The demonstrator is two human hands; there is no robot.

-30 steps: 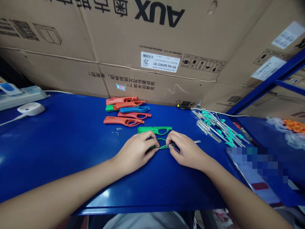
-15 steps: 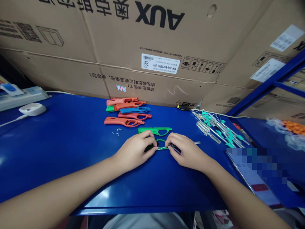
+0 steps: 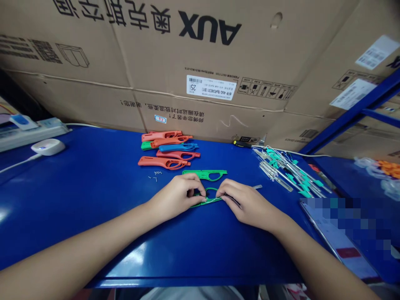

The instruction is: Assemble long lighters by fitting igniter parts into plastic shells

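At the desk [image 3: 78,196], my left hand [image 3: 175,196] and right hand [image 3: 246,202] pinch one green shell [image 3: 200,204]; the wire [image 3: 213,201] between them needs gentle guiding.

a head-worn camera looks forward and down at the nearby blue desk [image 3: 78,187].

Glossy blue tabletop [image 3: 103,200] against brown cardboard [image 3: 156,58], blue metal frame [image 3: 353,114] at right.

A blue table [image 3: 78,187] bears screws [image 3: 158,172] and 1 green shell [image 3: 202,173].
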